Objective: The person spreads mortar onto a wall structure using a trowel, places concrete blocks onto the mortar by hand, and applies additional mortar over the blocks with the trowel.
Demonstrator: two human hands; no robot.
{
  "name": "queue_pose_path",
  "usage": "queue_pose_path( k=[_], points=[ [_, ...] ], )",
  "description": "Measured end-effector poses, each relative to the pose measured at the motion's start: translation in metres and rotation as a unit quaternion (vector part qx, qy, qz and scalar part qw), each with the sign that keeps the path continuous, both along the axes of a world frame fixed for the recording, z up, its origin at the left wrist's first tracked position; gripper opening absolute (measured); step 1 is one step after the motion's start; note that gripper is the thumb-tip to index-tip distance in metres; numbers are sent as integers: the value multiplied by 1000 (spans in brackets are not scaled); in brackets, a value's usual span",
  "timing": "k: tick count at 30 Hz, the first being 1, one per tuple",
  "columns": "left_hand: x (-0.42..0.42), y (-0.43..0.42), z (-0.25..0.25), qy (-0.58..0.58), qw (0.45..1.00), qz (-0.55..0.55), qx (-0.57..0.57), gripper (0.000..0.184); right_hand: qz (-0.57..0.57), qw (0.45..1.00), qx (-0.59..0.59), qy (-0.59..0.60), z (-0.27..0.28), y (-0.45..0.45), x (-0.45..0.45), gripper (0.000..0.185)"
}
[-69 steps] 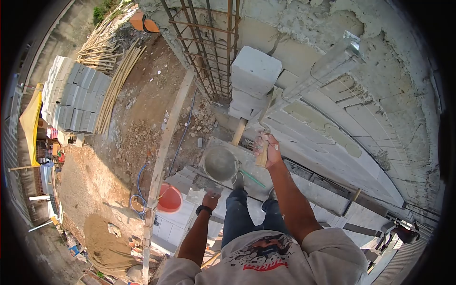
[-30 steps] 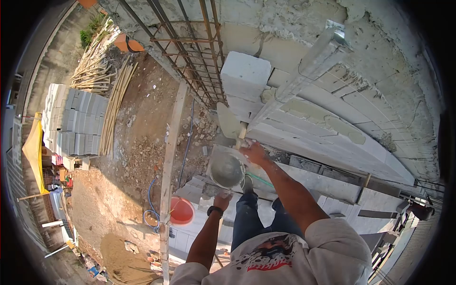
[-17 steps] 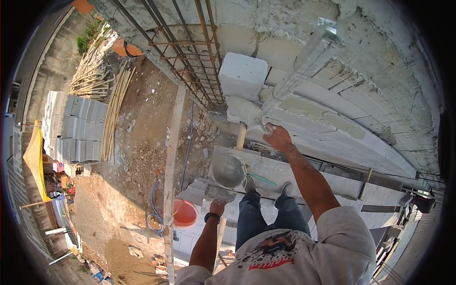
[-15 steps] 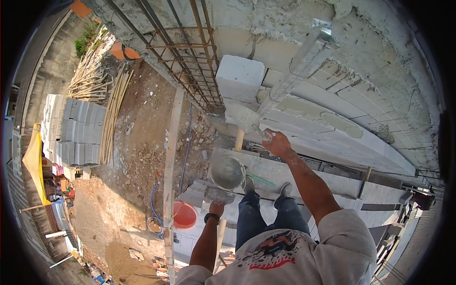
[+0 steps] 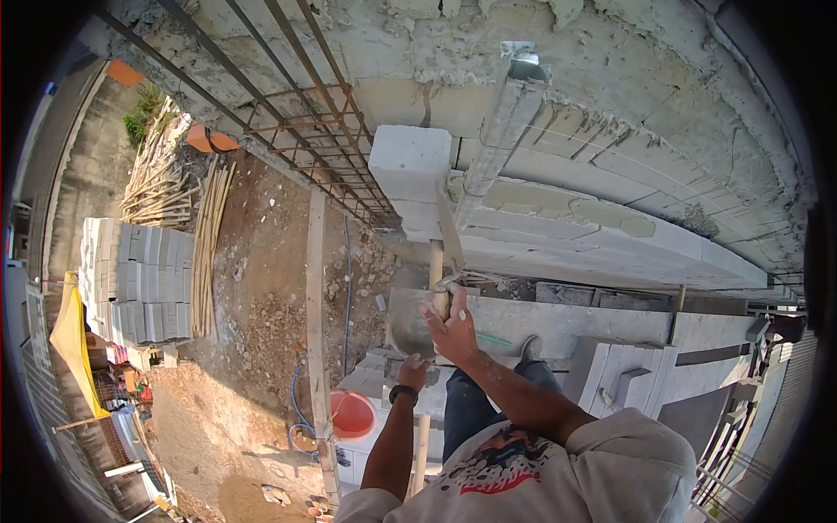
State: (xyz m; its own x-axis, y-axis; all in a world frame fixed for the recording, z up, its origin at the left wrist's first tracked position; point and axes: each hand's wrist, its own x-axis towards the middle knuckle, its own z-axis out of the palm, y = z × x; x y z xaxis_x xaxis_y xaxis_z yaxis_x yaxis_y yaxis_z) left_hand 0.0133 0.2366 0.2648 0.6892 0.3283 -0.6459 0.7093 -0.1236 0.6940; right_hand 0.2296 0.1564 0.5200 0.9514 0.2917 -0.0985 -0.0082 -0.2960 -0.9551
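My right hand (image 5: 451, 327) grips a masonry trowel (image 5: 450, 234) by its handle, fingers partly spread around it. The blade stands nearly edge-on beside the end of a stacked white block (image 5: 410, 163). Below and left, my left hand (image 5: 413, 372), with a dark band on the wrist, is closed at the near rim of a grey mortar bucket (image 5: 403, 324). My right hand and the trowel hide part of this bucket. A bed of wet mortar (image 5: 567, 206) lies along the top of the block course to the right.
A rebar cage (image 5: 323, 122) rises left of the blocks. An upright metal channel (image 5: 501, 131) stands against the wall. A red bucket (image 5: 352, 414) sits at lower left beside a wooden post (image 5: 316, 305). Loose white blocks (image 5: 602, 375) lie to the right; the ground drops away left.
My right hand has come left and down with the trowel, whose blade turned from flat to edge-on. My left hand has shifted slightly right and up toward the bucket rim.
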Motion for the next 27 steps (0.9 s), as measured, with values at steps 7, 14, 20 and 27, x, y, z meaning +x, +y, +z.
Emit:
queue_pose_path(
  k=[7,14,20,27],
  points=[
    [-35,4,-18,10,999,-27,27,60,-134,973,-134,-131,-7,73,48,70],
    [54,23,104,-48,992,116,-12,62,-101,991,-88,2,-6,99,100,77],
    [274,126,287,-331,912,12,241,52,-128,990,-48,-20,-3,110,88,75],
    [386,133,337,-255,745,-281,549,72,-93,993,-26,-61,7,64,22,68]
  ],
)
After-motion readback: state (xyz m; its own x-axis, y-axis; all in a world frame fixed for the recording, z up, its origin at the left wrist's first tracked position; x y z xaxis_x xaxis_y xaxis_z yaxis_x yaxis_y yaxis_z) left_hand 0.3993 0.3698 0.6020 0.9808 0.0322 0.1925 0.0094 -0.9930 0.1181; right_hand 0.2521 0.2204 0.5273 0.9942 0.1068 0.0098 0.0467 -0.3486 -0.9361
